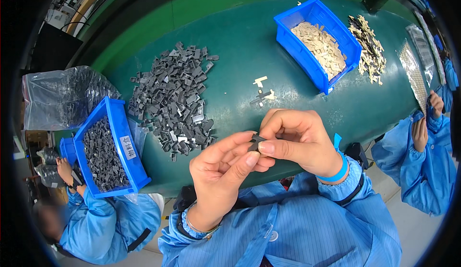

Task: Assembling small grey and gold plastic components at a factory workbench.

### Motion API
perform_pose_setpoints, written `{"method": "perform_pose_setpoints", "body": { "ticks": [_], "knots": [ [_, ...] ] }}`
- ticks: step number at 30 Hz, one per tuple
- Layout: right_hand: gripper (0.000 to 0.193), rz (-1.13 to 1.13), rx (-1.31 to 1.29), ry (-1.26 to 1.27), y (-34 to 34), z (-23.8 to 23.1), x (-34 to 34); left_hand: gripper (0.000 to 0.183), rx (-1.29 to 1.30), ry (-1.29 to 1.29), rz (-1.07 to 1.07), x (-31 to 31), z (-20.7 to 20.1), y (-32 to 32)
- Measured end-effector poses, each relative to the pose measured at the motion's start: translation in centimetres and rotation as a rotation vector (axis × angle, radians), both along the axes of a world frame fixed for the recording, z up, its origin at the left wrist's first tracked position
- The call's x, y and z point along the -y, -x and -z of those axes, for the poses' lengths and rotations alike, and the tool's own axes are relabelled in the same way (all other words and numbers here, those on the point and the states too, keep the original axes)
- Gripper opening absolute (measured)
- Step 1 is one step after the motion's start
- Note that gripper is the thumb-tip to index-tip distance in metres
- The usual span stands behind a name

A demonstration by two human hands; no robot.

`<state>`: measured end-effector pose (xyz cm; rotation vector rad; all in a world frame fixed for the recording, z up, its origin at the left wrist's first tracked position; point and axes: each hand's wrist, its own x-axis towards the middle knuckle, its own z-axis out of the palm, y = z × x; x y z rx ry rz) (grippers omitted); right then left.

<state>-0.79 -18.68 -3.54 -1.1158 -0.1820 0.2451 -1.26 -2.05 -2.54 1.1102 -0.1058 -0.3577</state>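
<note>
My left hand and my right hand meet over the near edge of the green table. Between their fingertips sits a small dark grey plastic part, pinched from both sides. Fingers cover most of it, so its full shape is hidden. A blue band circles my right wrist. Just beyond my hands lie a few loose cream and black pieces. To the left of them spreads a large heap of dark grey plastic clips.
At the far right a blue bin holds cream pieces, beside a pile of black and cream pieces. On the left stand a blue bin of dark parts and a clear plastic bag. Co-workers in blue sit on both sides.
</note>
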Motion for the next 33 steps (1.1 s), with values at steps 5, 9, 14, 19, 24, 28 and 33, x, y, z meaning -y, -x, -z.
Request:
{"method": "perform_pose_setpoints", "body": {
  "ticks": [5, 9, 14, 19, 24, 28, 33],
  "knots": [
    [0.011, -0.044, -0.162, -0.182, 0.1, 0.2, 0.0, 0.032, -0.14, 0.063, 0.102, -0.5, -0.1, -0.5],
    [0.012, -0.133, -0.282, -0.238, 0.2, 0.6, 0.2, 0.032, -0.111, 0.029, 0.148, -0.7, -0.1, -0.7],
    [0.011, -0.208, -0.323, -0.317, 0.3, 0.4, 0.1, 0.034, 0.073, -0.045, 0.18, -0.9, -0.4, -0.6],
    [0.008, -0.192, -0.332, -0.314, 0.4, 0.0, -0.5, 0.038, 0.276, -0.242, 0.157, -0.8, -1.1, -0.5],
    [0.011, -0.251, -0.174, 0.024, 0.0, 0.1, 0.2, 0.04, 0.602, -0.511, 0.134, -0.8, -1.1, -0.6],
    [0.013, -0.26, -0.215, -0.037, -0.7, -1.0, 0.3, 0.038, 0.456, -0.425, 0.114, -0.7, -1.6, -0.8],
    [0.016, -0.29, -0.271, -0.297, -0.8, -0.7, 0.2, 0.03, 0.069, -0.049, 0.163, -1.1, -1.2, -0.7]
  ]
}}
